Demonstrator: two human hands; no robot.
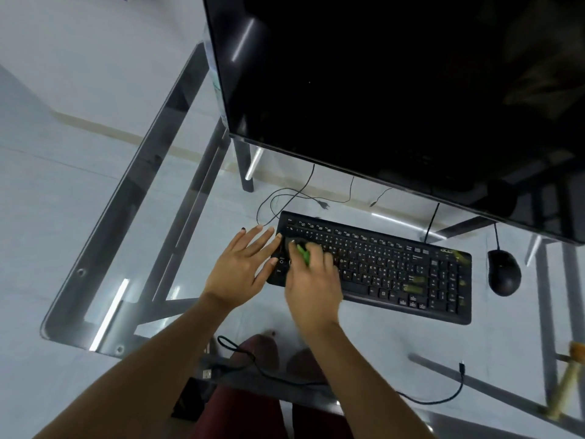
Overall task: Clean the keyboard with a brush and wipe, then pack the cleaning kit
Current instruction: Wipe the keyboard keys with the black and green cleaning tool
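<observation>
A black keyboard point(389, 267) lies on the glass desk point(152, 223) below the monitor. My right hand point(313, 283) is over the keyboard's left part and grips a small green brush point(303, 252), blurred, with its dark head on the keys. My left hand point(242, 264) lies flat with straight, spread fingers, its fingertips touching the keyboard's left edge. No wipe or kit case is visible.
A large dark monitor point(395, 90) looms over the back of the desk. A black mouse point(504, 272) sits right of the keyboard. A loose black cable point(421, 397) lies near the front edge, and thin cables point(285, 198) run behind the keyboard.
</observation>
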